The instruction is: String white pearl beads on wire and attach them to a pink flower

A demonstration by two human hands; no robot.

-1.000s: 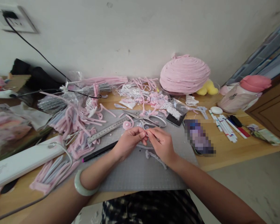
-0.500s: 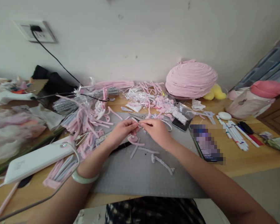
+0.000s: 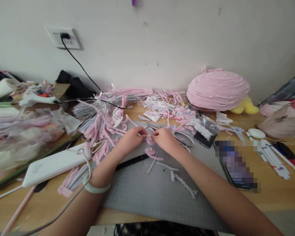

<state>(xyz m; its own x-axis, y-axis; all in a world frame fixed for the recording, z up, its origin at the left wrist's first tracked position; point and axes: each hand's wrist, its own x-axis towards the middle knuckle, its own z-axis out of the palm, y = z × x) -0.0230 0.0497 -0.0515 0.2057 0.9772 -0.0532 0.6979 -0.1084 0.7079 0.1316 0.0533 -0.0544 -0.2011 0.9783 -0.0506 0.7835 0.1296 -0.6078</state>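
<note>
My left hand (image 3: 134, 139) and my right hand (image 3: 165, 139) meet above the grey cutting mat (image 3: 137, 190), fingertips pinched close together. Between them shows a pink chenille-stem coil (image 3: 150, 140) with a pearl bead at its centre; my right fingertips grip its edge. What sits in my left pinch is too small to make out. Just below lies a second pink coil (image 3: 150, 151) with a bead and a loose tail. Lilac chenille pieces (image 3: 184, 185) rest nearer me on the mat. A black pen-like stick (image 3: 132, 161) lies by my left wrist.
Pink and lilac chenille stems (image 3: 95, 126) pile up at the left, beside a white power bank (image 3: 56, 164) with cables. A pearl-bead bunch (image 3: 201, 129), a large pink roll (image 3: 217, 90), a phone (image 3: 236, 167) and white markers (image 3: 275, 159) are at the right.
The view has shifted left, so things appear further right. My hands have parted slightly, and a second beaded pink coil now shows between them.
</note>
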